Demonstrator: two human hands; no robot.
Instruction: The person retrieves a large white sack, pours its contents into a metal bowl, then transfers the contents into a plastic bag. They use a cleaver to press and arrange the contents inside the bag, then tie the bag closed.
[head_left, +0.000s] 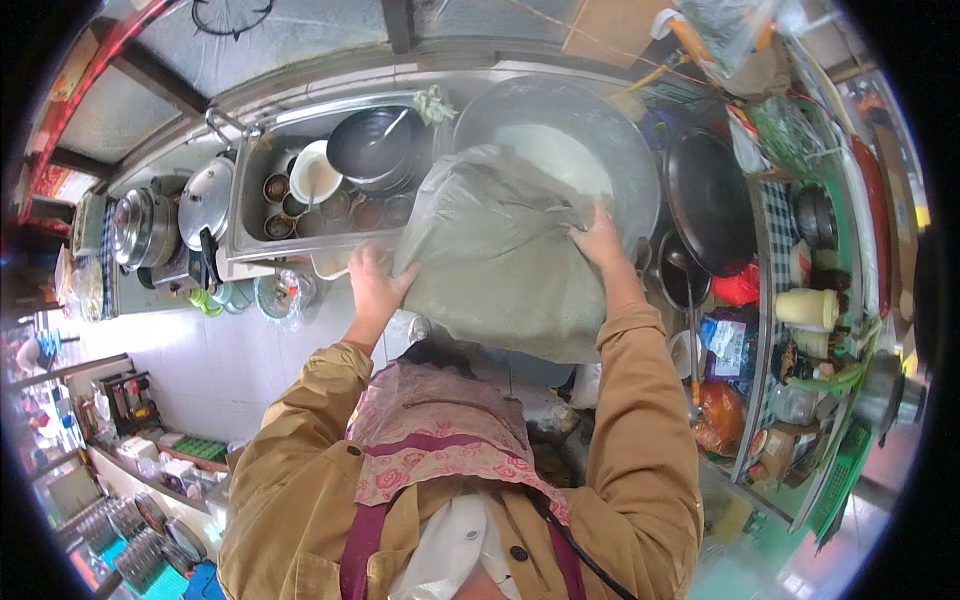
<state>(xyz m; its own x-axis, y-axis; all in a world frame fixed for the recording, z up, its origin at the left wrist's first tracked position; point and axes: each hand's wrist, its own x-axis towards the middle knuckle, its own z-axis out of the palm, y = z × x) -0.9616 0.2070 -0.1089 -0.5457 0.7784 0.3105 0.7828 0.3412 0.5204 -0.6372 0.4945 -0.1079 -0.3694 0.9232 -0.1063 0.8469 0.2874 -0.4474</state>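
A large grey-green plastic sack (510, 277) hangs in front of me, full-looking and tilted towards a wide metal basin (637, 150). My left hand (377, 283) holds the sack's left side, thumb against the plastic. On the opposite side, my right hand (601, 244) grips the sack near its gathered, creased edge. White material (555, 154) lies in the bottom of the basin; whether it is powder or liquid I cannot tell. The sack's upper part covers the basin's near rim and hides where its mouth is.
Left of the basin, a steel sink (247, 217) holds a dark wok (367, 142), a white bucket (313, 176) and several small cups. Lidded pots (139, 229) stand farther left. A large dark pan (709, 199) and a ladle (694, 330) are right, beside a crowded shelf (772, 330).
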